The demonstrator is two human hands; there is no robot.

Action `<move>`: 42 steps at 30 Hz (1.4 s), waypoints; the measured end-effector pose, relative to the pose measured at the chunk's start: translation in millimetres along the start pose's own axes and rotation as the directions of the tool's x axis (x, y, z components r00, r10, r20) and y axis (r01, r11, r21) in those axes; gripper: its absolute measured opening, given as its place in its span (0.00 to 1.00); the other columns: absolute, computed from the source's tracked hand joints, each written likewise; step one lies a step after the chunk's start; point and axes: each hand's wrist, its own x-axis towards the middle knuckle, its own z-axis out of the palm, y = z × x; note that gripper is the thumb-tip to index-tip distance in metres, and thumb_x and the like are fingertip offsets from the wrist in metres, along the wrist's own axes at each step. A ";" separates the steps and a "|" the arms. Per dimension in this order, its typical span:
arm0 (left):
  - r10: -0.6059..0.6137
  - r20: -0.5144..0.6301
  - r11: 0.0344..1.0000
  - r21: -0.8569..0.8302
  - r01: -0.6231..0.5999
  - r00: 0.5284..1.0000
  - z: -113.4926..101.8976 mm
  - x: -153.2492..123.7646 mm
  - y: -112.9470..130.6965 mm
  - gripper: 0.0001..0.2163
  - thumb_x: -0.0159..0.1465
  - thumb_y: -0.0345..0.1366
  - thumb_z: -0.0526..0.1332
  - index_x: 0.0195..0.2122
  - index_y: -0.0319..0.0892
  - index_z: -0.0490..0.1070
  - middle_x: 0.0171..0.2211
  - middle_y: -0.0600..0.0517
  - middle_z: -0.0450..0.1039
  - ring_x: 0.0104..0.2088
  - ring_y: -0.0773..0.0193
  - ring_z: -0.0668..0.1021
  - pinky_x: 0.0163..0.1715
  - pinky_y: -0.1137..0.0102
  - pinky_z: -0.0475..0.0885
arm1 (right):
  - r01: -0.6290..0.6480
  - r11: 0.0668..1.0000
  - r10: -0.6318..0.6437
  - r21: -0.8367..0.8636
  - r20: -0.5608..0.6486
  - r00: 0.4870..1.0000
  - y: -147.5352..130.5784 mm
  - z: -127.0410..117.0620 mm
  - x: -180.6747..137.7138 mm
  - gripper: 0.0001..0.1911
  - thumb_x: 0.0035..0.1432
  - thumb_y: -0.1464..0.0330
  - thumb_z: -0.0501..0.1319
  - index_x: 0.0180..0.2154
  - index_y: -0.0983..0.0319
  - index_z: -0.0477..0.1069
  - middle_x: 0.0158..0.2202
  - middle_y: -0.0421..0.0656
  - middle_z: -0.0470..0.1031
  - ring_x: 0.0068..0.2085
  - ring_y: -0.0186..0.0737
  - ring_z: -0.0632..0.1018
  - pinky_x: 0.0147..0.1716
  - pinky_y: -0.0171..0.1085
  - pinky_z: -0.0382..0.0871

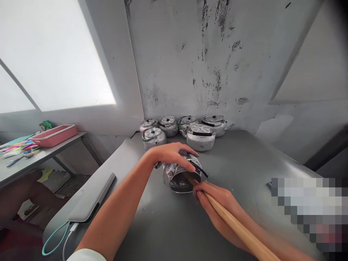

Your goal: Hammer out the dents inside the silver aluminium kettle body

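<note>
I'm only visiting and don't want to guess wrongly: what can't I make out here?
In the head view:
Wooden shaft: far end hidden inside the kettle; near end cut off by the bottom edge.
Kettle's top: partly covered by the left hand.
Back-row kettles: some lower parts, behind front kettles.
Right side: whatever the pixelated patch hides.

- From my remote station, I look onto a grey wall (168, 65) scarred with dark streaks and flaked patches above a smooth grey counter (163, 232).
- At upper left, I see a bright window (59, 54), glowing white and split by a dark bar.
- On my right, a paler, dimmer panel (315, 61) slants along the wall.
- A lighter side table (8, 173) stands at far left, deep shadow beneath it.
- I see soft sheen on the counter's right edge.
</note>
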 end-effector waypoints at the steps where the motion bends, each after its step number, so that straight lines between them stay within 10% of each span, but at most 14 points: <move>1: 0.004 -0.002 1.000 0.002 -0.004 1.000 0.0 0.1 0.0 0.30 0.54 0.51 0.69 0.58 0.51 0.71 0.60 0.55 0.69 0.60 0.53 0.70 0.59 0.67 0.63 | -0.014 1.000 0.015 0.013 -0.013 1.000 -0.5 0.3 0.2 0.12 0.71 0.68 0.48 0.34 0.58 0.66 0.28 0.38 0.70 0.27 0.33 0.69 0.28 0.32 0.64; 13: -0.012 -0.013 1.000 -0.016 0.012 1.000 -0.1 -1.4 0.6 0.31 0.54 0.53 0.69 0.58 0.50 0.71 0.59 0.53 0.70 0.60 0.51 0.70 0.59 0.65 0.64 | -0.135 0.981 0.136 0.141 0.004 0.991 2.5 -1.0 -2.8 0.15 0.72 0.63 0.47 0.34 0.58 0.66 0.29 0.37 0.70 0.29 0.34 0.70 0.30 0.32 0.65; 42: -0.041 -0.026 0.999 0.001 0.041 0.999 -0.3 -1.6 0.3 0.32 0.52 0.54 0.69 0.57 0.49 0.72 0.58 0.54 0.71 0.58 0.53 0.71 0.58 0.66 0.64 | 0.064 0.996 -0.064 -0.055 0.003 0.998 6.5 12.2 -2.1 0.10 0.70 0.70 0.49 0.46 0.56 0.68 0.37 0.40 0.74 0.33 0.34 0.77 0.34 0.33 0.71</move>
